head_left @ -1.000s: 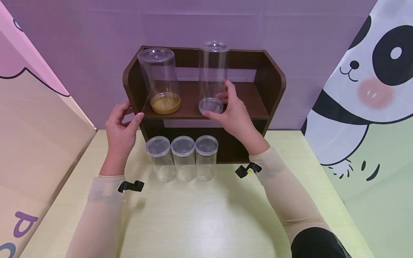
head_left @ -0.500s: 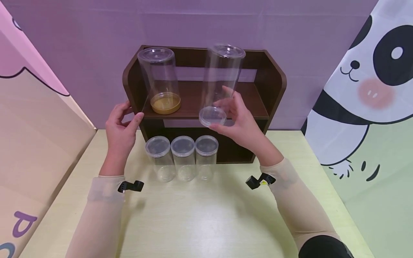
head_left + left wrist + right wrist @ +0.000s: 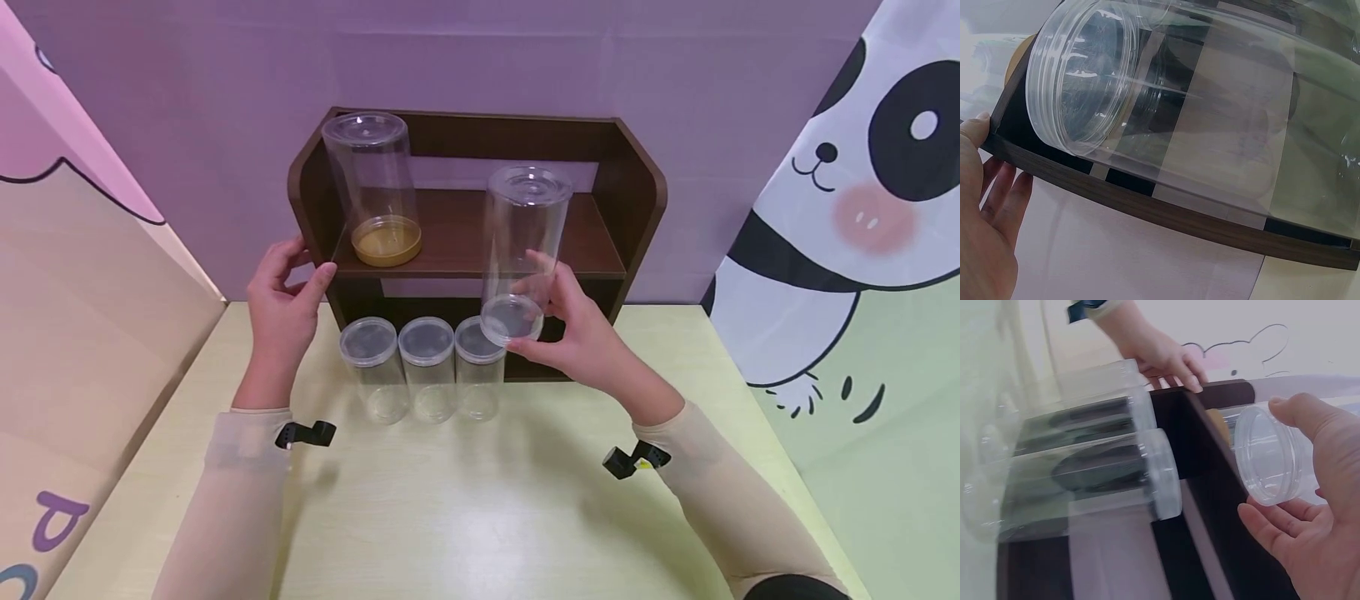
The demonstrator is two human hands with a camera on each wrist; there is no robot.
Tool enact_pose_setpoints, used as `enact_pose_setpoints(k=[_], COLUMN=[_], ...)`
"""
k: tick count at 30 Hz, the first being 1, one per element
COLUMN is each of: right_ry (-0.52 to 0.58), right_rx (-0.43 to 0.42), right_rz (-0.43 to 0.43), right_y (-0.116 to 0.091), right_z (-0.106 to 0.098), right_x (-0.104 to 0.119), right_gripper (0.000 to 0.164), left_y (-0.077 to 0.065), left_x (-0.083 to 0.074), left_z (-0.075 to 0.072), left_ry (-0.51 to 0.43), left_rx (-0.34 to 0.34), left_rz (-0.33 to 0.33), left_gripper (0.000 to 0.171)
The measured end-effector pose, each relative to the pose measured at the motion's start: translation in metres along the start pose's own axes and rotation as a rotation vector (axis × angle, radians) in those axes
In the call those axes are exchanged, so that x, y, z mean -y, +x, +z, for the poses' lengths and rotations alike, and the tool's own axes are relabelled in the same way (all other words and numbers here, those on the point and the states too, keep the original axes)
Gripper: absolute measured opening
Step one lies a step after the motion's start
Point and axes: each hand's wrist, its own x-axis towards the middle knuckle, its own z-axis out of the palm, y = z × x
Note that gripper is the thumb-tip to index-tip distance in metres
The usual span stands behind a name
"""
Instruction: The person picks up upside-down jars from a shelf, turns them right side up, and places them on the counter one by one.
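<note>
My right hand [image 3: 581, 333] grips a clear plastic jar [image 3: 528, 225] near its lower end, thumb in front and fingers round the far side. The jar is upright, held off the shelf's front edge, and overlaps the rightmost small jar in the head view. Its round end [image 3: 1266, 456] faces the right wrist camera. My left hand [image 3: 285, 304] holds the left side panel of the dark brown wooden shelf [image 3: 525, 233], thumb on the front edge. On the upper board at left stands a big clear jar [image 3: 371, 183] with a gold lid [image 3: 386, 242] at its base.
A row of three clear jars with translucent lids, one a middle jar [image 3: 426, 350], stands on the pale tabletop [image 3: 450, 500] before the lower compartment. A purple backdrop [image 3: 480, 58] hangs behind the shelf. Printed panels, one with a panda [image 3: 862, 167], flank both sides.
My right hand has carried the clear jar off the upper board, forward and down, tilting it briefly on the way. The left hand keeps its place on the shelf.
</note>
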Motion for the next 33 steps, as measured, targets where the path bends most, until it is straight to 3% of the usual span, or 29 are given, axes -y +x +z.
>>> enact_pose_setpoints(k=[26,29,33], right_ry=[0.081,0.077,0.073], right_rx=[0.056,0.054,0.051], right_rz=[0.025,0.039,0.050], right_y=[-0.062,-0.065,-0.070], right_z=[0.009,0.011,0.013], right_x=[-0.031,-0.031,-0.033], right_gripper=[0.103,0.102,0.102], left_y=[-0.001,-0.005,-0.013], left_x=[-0.002,-0.007,-0.023], left_z=[0.003,0.007,0.018], left_ry=[-0.003,-0.008,-0.096], left_rx=[-0.001,-0.075,-0.287], left_rz=[-0.005,-0.001,0.103], left_gripper=[0.042,0.041,0.030])
